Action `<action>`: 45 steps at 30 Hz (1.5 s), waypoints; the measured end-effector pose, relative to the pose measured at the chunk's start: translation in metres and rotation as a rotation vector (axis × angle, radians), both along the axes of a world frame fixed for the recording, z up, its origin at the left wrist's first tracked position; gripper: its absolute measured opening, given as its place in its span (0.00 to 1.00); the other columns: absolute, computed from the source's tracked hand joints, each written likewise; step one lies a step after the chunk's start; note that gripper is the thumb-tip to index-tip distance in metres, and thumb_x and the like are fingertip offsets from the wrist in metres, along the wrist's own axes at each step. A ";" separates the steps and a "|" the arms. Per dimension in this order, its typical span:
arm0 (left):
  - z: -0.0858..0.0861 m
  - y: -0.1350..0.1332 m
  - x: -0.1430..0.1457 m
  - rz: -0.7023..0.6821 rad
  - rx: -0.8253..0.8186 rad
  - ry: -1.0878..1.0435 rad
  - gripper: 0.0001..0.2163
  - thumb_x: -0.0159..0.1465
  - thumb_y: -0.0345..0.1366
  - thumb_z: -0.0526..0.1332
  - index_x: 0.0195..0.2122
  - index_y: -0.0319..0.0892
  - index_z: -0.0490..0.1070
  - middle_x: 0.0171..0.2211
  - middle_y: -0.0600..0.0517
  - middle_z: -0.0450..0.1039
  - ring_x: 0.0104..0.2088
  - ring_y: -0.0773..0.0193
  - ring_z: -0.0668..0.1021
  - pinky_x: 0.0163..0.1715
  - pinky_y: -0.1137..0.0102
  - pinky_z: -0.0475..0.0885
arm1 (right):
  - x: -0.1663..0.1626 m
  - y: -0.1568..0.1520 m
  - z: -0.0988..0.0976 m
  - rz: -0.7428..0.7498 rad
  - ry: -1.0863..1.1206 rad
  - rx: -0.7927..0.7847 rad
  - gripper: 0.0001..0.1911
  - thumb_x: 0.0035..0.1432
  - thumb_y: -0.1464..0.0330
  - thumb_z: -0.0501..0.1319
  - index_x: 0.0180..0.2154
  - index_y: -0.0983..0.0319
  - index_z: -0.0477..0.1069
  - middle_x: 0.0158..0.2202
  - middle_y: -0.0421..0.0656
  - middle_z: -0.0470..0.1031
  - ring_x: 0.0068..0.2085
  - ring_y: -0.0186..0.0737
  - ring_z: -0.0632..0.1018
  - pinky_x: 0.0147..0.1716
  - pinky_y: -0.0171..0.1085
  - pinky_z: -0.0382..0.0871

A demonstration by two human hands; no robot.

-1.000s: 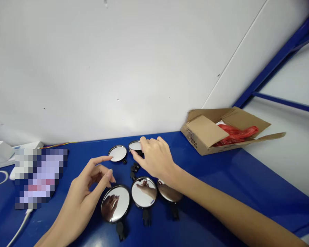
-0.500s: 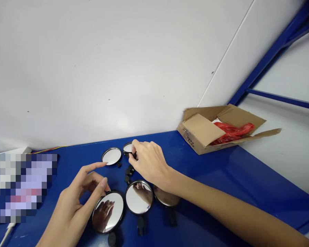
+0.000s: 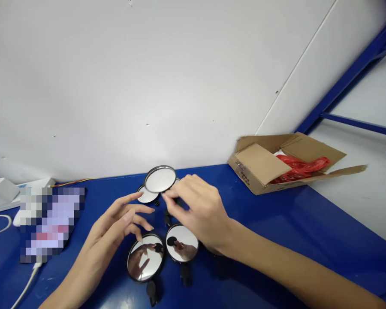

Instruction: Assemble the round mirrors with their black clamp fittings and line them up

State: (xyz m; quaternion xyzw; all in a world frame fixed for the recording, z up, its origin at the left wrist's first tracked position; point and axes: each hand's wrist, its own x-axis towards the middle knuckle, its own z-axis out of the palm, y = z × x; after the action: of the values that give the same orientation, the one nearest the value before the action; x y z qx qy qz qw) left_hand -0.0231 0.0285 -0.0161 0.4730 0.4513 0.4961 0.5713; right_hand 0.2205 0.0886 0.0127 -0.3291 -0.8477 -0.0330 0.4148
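Left of the cardboard box (image 3: 255, 168), the right hand (image 3: 201, 210) pinches a tilted mirror (image 3: 160, 179) by its edge; a slip could drop it onto the lower mirror (image 3: 149, 198). The left hand (image 3: 111, 231) has loosely spread fingers.

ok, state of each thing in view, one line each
Left hand: open, fingers spread
Right hand: closed on raised mirror
Raised mirror: held off the table, tilted
Back-left mirror: lying, glass up, partly covered
Front-left mirror: lying, glass up
Front-middle mirror: lying, glass up
Front-right mirror: mostly hidden by right arm
Cardboard box: open
Red bag: crumpled, inside box
Phone: lying flat, white cable at near end; screen pixelated
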 end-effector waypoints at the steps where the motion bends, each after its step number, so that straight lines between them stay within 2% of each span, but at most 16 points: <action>1: 0.002 0.000 0.002 -0.034 -0.039 -0.096 0.19 0.78 0.50 0.65 0.65 0.49 0.75 0.56 0.42 0.83 0.46 0.50 0.85 0.41 0.63 0.83 | 0.000 -0.008 0.000 0.084 0.016 0.030 0.13 0.79 0.73 0.60 0.36 0.58 0.73 0.33 0.41 0.83 0.35 0.39 0.79 0.42 0.43 0.71; 3: 0.007 -0.002 0.006 -0.077 -0.101 -0.188 0.13 0.77 0.47 0.68 0.55 0.46 0.81 0.47 0.45 0.85 0.41 0.55 0.85 0.40 0.66 0.84 | 0.000 -0.022 -0.001 0.225 0.019 0.045 0.12 0.80 0.72 0.62 0.37 0.59 0.74 0.35 0.42 0.85 0.36 0.39 0.80 0.40 0.42 0.71; 5: 0.011 -0.004 0.008 -0.087 -0.155 -0.187 0.11 0.73 0.44 0.74 0.49 0.44 0.83 0.39 0.48 0.84 0.35 0.60 0.85 0.38 0.69 0.84 | 0.001 -0.031 -0.004 0.290 -0.003 -0.005 0.12 0.81 0.70 0.62 0.38 0.60 0.76 0.38 0.42 0.86 0.37 0.39 0.82 0.40 0.42 0.72; 8: 0.015 -0.004 0.008 -0.041 -0.240 -0.197 0.16 0.69 0.43 0.79 0.55 0.45 0.84 0.41 0.49 0.86 0.31 0.62 0.87 0.36 0.72 0.86 | 0.009 -0.030 -0.009 0.283 0.017 -0.150 0.06 0.80 0.64 0.66 0.45 0.58 0.78 0.42 0.41 0.88 0.40 0.39 0.84 0.45 0.42 0.75; 11: 0.016 -0.001 0.006 0.051 -0.276 -0.218 0.18 0.67 0.41 0.80 0.56 0.44 0.84 0.44 0.47 0.88 0.40 0.55 0.92 0.40 0.72 0.88 | 0.026 -0.016 -0.014 0.151 0.112 -0.302 0.04 0.78 0.64 0.67 0.50 0.56 0.78 0.44 0.39 0.88 0.42 0.40 0.85 0.51 0.43 0.74; 14: 0.018 0.002 0.006 0.134 -0.269 -0.219 0.17 0.65 0.39 0.80 0.53 0.43 0.86 0.49 0.44 0.89 0.47 0.46 0.92 0.41 0.70 0.90 | 0.042 0.004 -0.019 -0.002 0.131 -0.454 0.03 0.77 0.67 0.65 0.49 0.54 0.79 0.35 0.36 0.85 0.37 0.40 0.83 0.47 0.43 0.74; 17: 0.020 0.002 0.008 0.163 -0.278 -0.230 0.16 0.67 0.41 0.77 0.53 0.41 0.86 0.55 0.40 0.88 0.51 0.40 0.91 0.44 0.64 0.91 | 0.051 0.017 -0.023 -0.023 0.115 -0.595 0.04 0.75 0.67 0.65 0.45 0.55 0.81 0.32 0.36 0.82 0.33 0.39 0.81 0.40 0.41 0.74; 21: 0.019 0.001 0.008 0.156 -0.294 -0.303 0.14 0.70 0.42 0.72 0.52 0.40 0.86 0.57 0.37 0.87 0.57 0.32 0.88 0.51 0.54 0.91 | 0.052 0.017 -0.024 0.007 0.043 -0.693 0.04 0.73 0.68 0.68 0.42 0.56 0.82 0.37 0.39 0.84 0.37 0.39 0.82 0.39 0.39 0.75; 25: 0.014 0.003 0.004 0.180 -0.301 -0.349 0.13 0.70 0.43 0.72 0.50 0.40 0.83 0.57 0.35 0.87 0.58 0.29 0.88 0.54 0.48 0.90 | 0.049 0.012 -0.026 -0.001 -0.037 -0.696 0.04 0.73 0.70 0.69 0.45 0.55 0.83 0.42 0.40 0.82 0.43 0.40 0.83 0.43 0.40 0.76; 29: 0.011 0.003 0.001 0.168 -0.331 -0.343 0.15 0.71 0.43 0.71 0.54 0.41 0.82 0.59 0.35 0.86 0.60 0.28 0.87 0.56 0.44 0.88 | 0.052 0.013 -0.030 0.042 -0.103 -0.647 0.11 0.76 0.71 0.65 0.53 0.53 0.83 0.46 0.42 0.80 0.45 0.41 0.83 0.47 0.41 0.78; 31: 0.012 0.003 0.003 0.153 -0.345 -0.329 0.15 0.72 0.44 0.70 0.55 0.42 0.82 0.60 0.35 0.86 0.60 0.28 0.87 0.54 0.43 0.89 | 0.054 0.015 -0.034 0.084 -0.158 -0.622 0.14 0.79 0.71 0.63 0.56 0.52 0.83 0.48 0.43 0.79 0.47 0.42 0.83 0.49 0.42 0.78; 34: 0.017 0.002 0.008 0.153 -0.354 -0.248 0.14 0.70 0.41 0.73 0.54 0.43 0.83 0.59 0.38 0.87 0.60 0.34 0.88 0.53 0.53 0.90 | 0.057 0.019 -0.038 0.071 -0.235 -0.560 0.13 0.78 0.72 0.63 0.56 0.52 0.83 0.49 0.43 0.79 0.47 0.43 0.83 0.49 0.43 0.79; 38: 0.021 0.000 0.015 0.172 -0.339 -0.123 0.20 0.63 0.37 0.81 0.55 0.45 0.83 0.59 0.42 0.87 0.61 0.43 0.88 0.54 0.66 0.88 | 0.060 0.020 -0.036 0.028 -0.266 -0.566 0.05 0.72 0.72 0.70 0.47 0.56 0.80 0.46 0.41 0.79 0.44 0.42 0.82 0.45 0.41 0.78; 42: 0.020 -0.001 0.016 0.162 -0.339 -0.082 0.20 0.62 0.41 0.83 0.53 0.45 0.83 0.55 0.44 0.89 0.59 0.46 0.88 0.53 0.67 0.87 | 0.061 0.019 -0.030 0.004 -0.253 -0.588 0.07 0.71 0.74 0.70 0.43 0.57 0.76 0.46 0.41 0.78 0.39 0.40 0.80 0.40 0.40 0.76; 45: 0.021 -0.003 0.016 0.146 -0.323 -0.048 0.19 0.62 0.43 0.83 0.50 0.45 0.84 0.50 0.45 0.89 0.59 0.46 0.88 0.51 0.68 0.87 | 0.059 0.017 -0.027 0.007 -0.175 -0.622 0.05 0.73 0.73 0.69 0.45 0.57 0.76 0.46 0.40 0.79 0.41 0.39 0.81 0.42 0.40 0.76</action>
State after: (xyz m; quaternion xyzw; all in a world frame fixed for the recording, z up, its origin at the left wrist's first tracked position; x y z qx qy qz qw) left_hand -0.0071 0.0258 0.0050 0.3290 0.5444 0.4685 0.6130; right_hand 0.2798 0.1058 -0.0138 -0.4333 -0.8507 0.2007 0.2198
